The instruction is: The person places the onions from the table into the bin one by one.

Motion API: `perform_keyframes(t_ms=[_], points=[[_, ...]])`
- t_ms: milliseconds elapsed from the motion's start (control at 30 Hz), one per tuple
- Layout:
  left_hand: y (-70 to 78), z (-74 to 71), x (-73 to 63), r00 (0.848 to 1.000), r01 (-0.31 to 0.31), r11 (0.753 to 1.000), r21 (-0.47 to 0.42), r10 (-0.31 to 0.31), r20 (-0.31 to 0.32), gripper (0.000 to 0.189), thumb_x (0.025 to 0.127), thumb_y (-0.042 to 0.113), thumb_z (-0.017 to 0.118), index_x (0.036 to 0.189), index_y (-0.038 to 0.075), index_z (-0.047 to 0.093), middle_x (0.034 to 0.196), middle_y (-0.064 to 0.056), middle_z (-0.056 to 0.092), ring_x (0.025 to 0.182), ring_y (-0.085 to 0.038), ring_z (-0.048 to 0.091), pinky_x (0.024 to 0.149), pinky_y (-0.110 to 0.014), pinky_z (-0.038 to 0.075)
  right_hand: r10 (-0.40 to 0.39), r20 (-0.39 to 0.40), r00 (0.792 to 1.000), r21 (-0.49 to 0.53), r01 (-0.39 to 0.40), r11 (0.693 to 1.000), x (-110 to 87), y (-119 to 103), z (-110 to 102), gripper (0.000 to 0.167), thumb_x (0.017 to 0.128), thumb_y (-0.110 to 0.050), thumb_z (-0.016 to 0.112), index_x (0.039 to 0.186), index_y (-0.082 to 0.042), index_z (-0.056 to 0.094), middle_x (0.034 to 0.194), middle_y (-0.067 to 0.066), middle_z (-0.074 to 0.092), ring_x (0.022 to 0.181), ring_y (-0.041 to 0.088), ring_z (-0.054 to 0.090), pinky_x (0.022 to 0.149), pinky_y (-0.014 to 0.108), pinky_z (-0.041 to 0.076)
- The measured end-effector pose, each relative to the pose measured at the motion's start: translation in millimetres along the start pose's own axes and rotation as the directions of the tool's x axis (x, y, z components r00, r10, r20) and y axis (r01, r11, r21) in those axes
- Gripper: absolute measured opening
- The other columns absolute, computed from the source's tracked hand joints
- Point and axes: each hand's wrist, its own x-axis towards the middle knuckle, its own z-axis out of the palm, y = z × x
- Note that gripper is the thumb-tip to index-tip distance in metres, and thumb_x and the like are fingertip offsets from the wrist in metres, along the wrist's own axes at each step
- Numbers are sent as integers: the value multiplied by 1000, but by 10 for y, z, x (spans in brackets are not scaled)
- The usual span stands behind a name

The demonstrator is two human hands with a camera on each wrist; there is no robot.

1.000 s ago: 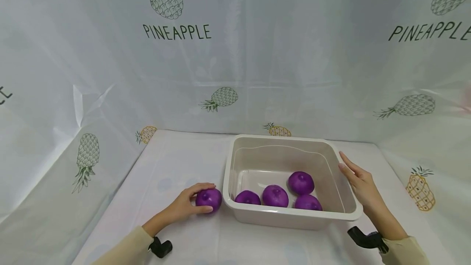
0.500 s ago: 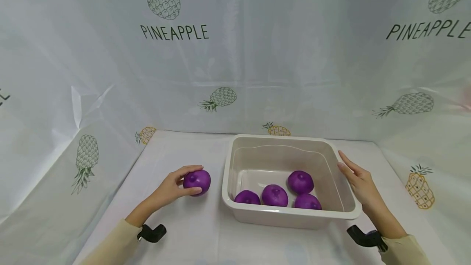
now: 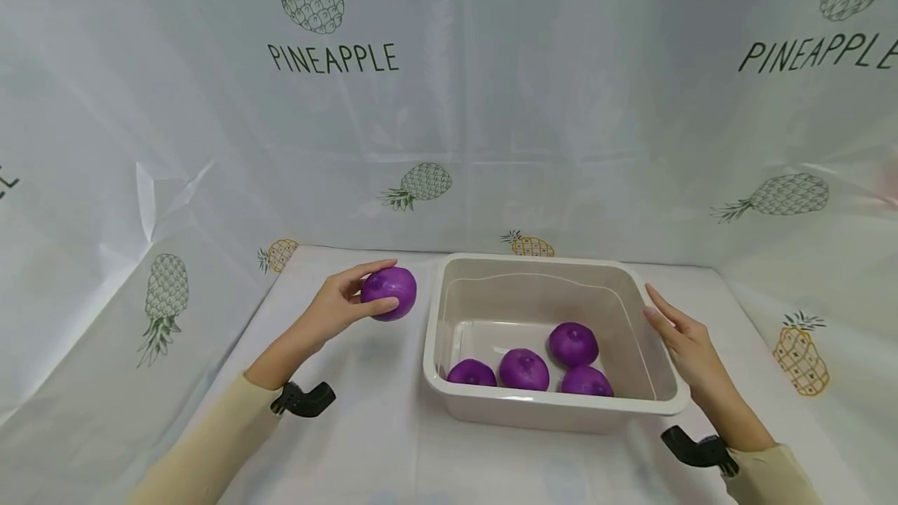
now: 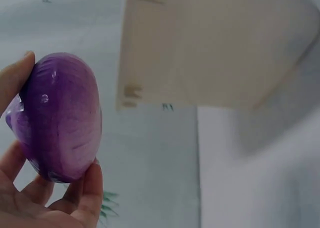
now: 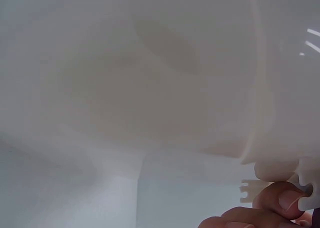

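My left hand (image 3: 330, 310) grips a purple onion (image 3: 389, 293), thumb on the near side and fingers round the back. It is held off the table, left of a beige plastic bin (image 3: 529, 414). The left wrist view shows the glossy onion (image 4: 62, 118) from another side, its pointed tip towards the palm. My right hand (image 3: 696, 353) holds the bin's right rim; in the right wrist view its fingers (image 5: 280, 200) curl beneath that edge. Inside the bin, several more purple onions (image 3: 524, 370) lie along the front and right; the front wall partly hides some.
The bin stands on a white-covered table (image 3: 351, 443), close to its back edge. Behind it rises a pale curtain (image 3: 561, 100) printed with pineapples. A black wrist mount (image 3: 305, 400) sits at the left sleeve, and another mount (image 3: 698, 449) at the right.
My left hand has carried the onion up and away from beside the bin's front left corner, first leftward, then farther back. The right hand and the bin have stayed in place.
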Motion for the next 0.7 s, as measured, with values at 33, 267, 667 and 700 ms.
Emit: perform_keyframes(t_ms=[33,267,667,700], points=[[61,15,27,1000,1,1000,-2,-1,5,61,87,22,80,143,21,56,144,-12,51,123,-38,55,93,-47,53,0,1,1000,-2,0,1000,1,1,0,55,108,-28,45,156,-9,25,150,32,31,91,-13,54,68,20,54],[428,156,217,998,-12,1000,-28,14,65,62,84,29,82,141,26,58,144,-6,50,121,-32,58,92,-43,54,-1,-1,1000,-8,1,1000,4,2,-4,56,108,-29,45,156,-9,25,150,31,32,90,-13,54,68,20,54],[794,573,550,980,-98,994,53,87,180,60,83,33,83,138,31,61,139,5,55,119,-22,58,89,-40,55,-23,-5,1000,3,23,1000,12,24,-9,56,108,-28,46,155,-8,25,148,32,34,90,-13,55,68,19,54],[814,617,582,978,-101,993,59,88,190,60,83,33,83,138,31,61,139,5,55,117,-22,58,88,-40,56,-22,-6,1000,5,22,1000,11,26,-9,56,108,-27,46,155,-8,25,148,32,34,90,-13,55,68,19,54]])
